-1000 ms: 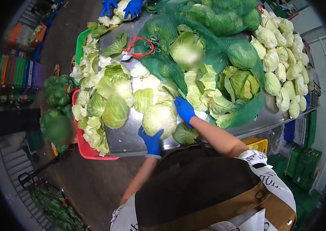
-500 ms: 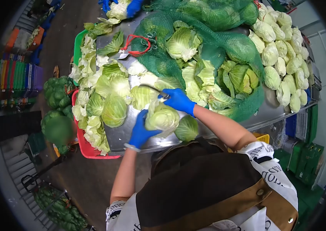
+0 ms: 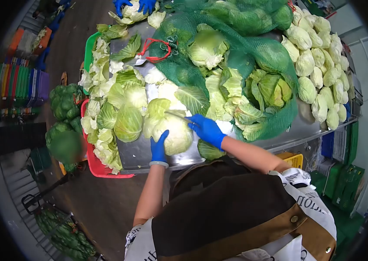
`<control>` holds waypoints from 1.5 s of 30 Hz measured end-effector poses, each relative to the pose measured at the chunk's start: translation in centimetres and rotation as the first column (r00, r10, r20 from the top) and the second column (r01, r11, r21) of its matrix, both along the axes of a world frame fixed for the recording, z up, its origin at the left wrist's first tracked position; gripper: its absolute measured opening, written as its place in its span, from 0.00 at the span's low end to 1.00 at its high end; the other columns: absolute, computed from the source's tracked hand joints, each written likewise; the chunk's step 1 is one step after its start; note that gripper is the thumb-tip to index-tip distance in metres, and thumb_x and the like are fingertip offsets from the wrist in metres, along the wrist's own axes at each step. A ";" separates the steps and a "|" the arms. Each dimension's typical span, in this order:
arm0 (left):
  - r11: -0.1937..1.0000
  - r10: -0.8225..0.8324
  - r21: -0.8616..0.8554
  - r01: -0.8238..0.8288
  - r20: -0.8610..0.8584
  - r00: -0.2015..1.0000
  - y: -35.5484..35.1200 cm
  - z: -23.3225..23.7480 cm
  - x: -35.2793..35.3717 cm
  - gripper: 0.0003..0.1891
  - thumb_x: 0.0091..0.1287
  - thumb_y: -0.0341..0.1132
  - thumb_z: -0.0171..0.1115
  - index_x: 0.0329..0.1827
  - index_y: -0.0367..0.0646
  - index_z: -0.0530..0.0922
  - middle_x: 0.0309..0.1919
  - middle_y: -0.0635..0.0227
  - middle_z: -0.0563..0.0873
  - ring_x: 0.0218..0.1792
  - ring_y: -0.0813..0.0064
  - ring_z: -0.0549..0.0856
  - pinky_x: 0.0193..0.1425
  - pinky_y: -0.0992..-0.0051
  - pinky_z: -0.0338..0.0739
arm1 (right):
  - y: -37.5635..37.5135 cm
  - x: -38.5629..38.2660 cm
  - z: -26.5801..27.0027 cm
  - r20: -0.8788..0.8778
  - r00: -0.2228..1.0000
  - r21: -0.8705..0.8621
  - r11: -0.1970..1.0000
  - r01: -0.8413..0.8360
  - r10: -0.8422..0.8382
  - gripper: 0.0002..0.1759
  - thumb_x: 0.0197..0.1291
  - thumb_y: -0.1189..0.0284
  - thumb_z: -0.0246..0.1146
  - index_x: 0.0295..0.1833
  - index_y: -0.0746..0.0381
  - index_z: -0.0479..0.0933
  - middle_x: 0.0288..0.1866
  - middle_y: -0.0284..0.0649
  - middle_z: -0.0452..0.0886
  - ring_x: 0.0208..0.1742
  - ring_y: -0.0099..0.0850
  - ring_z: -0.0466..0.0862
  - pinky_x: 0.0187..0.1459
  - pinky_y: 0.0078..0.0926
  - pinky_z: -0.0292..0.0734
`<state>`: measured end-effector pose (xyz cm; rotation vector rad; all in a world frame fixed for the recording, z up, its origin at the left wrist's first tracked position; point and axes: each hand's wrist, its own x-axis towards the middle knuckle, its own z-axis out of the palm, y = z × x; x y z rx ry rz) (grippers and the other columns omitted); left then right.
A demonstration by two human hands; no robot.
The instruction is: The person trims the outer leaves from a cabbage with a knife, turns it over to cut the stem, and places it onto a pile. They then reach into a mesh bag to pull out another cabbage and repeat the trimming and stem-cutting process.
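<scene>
A round, pale cabbage (image 3: 178, 139) sits on the shiny metal table (image 3: 127, 160), close to the edge by the person's dark apron (image 3: 232, 213). The left hand (image 3: 159, 148), in a blue glove, is clamped on the left side of it, with the thumb and fingers bent around its curve. The right hand (image 3: 208, 131), in a blue glove too, has its fingers together around a thin knife (image 3: 175, 115) — the blade lies across the top of the cabbage, and the hand hides the handle.

A big green leaf (image 3: 192, 99) lies just past the knife. To the left there is another cabbage (image 3: 128, 124), and beside it a red basket (image 3: 113, 175) full of leaves. A green basket (image 3: 90, 48) stands behind that one. On the right, a green net (image 3: 287, 114) holds more cabbages, with a red string (image 3: 166, 48) near its left end. A pile of pale cabbages (image 3: 318, 65) rests at the far right. At the top, another person's hands (image 3: 147, 5) — in blue gloves as well — touch a leafy cabbage (image 3: 132, 14).
</scene>
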<state>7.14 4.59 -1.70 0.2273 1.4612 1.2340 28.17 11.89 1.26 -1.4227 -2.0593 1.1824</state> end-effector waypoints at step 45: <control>0.990 -0.078 -0.138 0.001 -0.552 0.830 3.2 1.2 3.3 0.48 0.40 0.54 0.81 0.59 0.29 0.70 0.51 0.44 0.81 0.52 0.50 0.82 0.56 0.63 0.77 | 6.1 -1.8 -3.1 0.366 0.917 0.115 0.971 -0.211 0.156 0.14 0.50 0.62 0.60 0.39 0.58 0.80 0.35 0.48 0.83 0.38 0.51 0.83 0.41 0.47 0.77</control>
